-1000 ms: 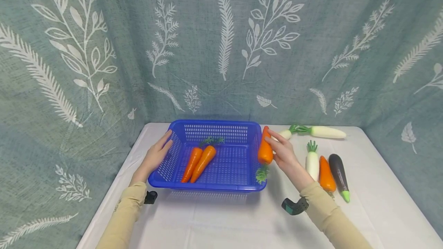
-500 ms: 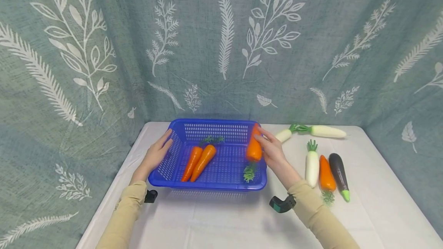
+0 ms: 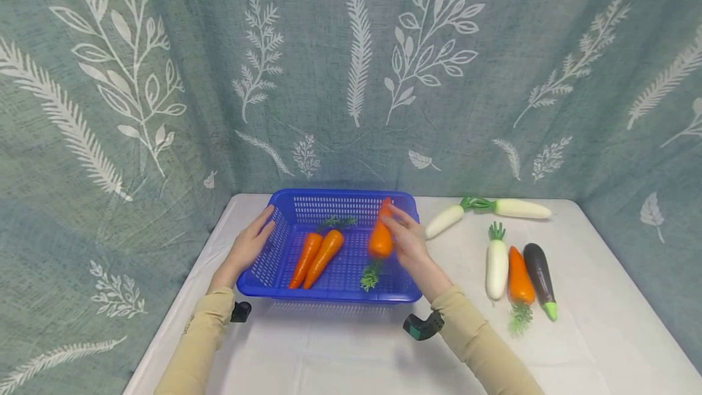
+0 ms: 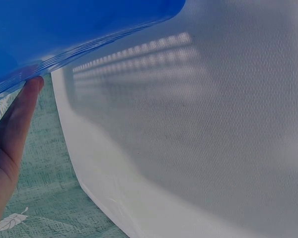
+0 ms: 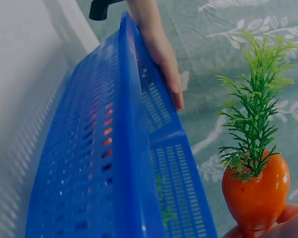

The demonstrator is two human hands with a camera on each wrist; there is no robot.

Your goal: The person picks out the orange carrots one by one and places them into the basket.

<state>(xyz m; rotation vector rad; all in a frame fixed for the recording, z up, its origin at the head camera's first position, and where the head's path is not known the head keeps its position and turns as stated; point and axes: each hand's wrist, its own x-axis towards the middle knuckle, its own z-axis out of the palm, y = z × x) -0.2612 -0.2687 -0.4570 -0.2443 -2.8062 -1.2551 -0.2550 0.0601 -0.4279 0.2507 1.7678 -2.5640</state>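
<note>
My right hand (image 3: 410, 238) holds an orange carrot (image 3: 381, 238) with green leaves over the right part of the blue basket (image 3: 329, 295). In the right wrist view the carrot's leafy end (image 5: 256, 183) stands above the basket's rim, with fingertips (image 5: 293, 225) at its body. My left hand (image 3: 248, 247) rests at the basket's left side, its fingers straight. In the left wrist view a fingertip (image 4: 38, 82) touches the basket rim from outside. Inside the basket, two carrots (image 3: 323, 256) lie side by side at the left.
On the white table (image 3: 329, 358) right of the basket lie a white radish (image 3: 496, 270), another carrot (image 3: 520, 279) and an eggplant (image 3: 540, 276). Two more white radishes (image 3: 522, 208) lie at the back, leaves together. A patterned curtain (image 3: 329, 78) hangs behind the table.
My right hand has moved left with the carrot, from the basket's right rim to over its inside. The left hand and the basket have stayed in place.
</note>
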